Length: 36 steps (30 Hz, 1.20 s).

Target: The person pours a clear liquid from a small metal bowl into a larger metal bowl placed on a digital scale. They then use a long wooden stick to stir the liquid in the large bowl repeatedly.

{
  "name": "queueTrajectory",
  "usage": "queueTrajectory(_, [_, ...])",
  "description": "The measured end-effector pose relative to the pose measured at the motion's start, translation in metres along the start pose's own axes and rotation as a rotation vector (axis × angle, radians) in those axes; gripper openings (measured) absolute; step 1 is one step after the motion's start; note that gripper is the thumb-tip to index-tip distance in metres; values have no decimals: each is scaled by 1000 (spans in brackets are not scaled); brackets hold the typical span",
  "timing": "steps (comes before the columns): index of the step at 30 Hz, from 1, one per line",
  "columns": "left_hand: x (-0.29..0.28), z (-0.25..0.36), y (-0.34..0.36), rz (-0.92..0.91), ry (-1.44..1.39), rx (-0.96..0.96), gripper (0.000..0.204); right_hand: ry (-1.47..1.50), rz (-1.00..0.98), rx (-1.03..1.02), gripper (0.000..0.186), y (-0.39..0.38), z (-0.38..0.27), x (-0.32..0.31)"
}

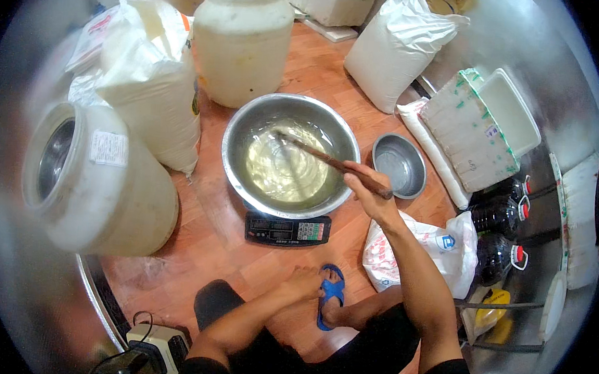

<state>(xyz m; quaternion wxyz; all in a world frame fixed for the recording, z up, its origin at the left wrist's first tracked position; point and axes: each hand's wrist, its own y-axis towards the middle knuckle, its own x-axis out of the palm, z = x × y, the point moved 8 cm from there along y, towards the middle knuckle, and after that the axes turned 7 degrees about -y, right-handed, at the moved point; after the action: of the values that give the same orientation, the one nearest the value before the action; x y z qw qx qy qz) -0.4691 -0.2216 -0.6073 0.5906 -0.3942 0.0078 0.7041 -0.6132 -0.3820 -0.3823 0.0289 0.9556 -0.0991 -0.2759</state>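
A wooden stick (328, 163) slants down into a large metal basin (232, 176), with my right hand (374, 195) closed round its upper end. Pale yellowish liquid (294, 166) with swirl-like ripples fills the lower part of the basin, and the stick's far tip reaches into it. Under the basin's near side a black digital scale (287, 229) shows its display and keypad. My left hand (299, 288) hangs low between my legs, near a foot in a blue slipper (332, 295). Its fingers look curled in, and I see nothing in them.
Right of the basin lies a smaller metal bowl (399, 167), with a white plastic bag (415, 256) nearer me. Large plastic barrels (243, 46) and white sacks (397, 49) surround the wooden floor. A foam box (471, 129) and dark red-capped bottles (494, 257) stand right.
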Motion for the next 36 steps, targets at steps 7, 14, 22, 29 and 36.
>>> queueTrajectory(7, [-9, 5, -6, 3, -30, 41, 70, 189, 118, 308, 32, 5, 29, -52])
queueTrajectory(14, [5, 3, 4, -40, -3, -22, 74, 53, -101, 48, 32, -1, 8, 7])
queueTrajectory(22, [7, 2, 8, -12, 4, 13, 78, 98, 185, 225, 30, 2, 22, -45])
queueTrajectory(29, [8, -4, 2, 20, -9, 24, 74, 109, 26, 242, 30, -3, -2, -33])
queueTrajectory(36, [-4, 8, 1, -9, 16, 35, 73, 2, 203, 108, 28, -11, -9, -53])
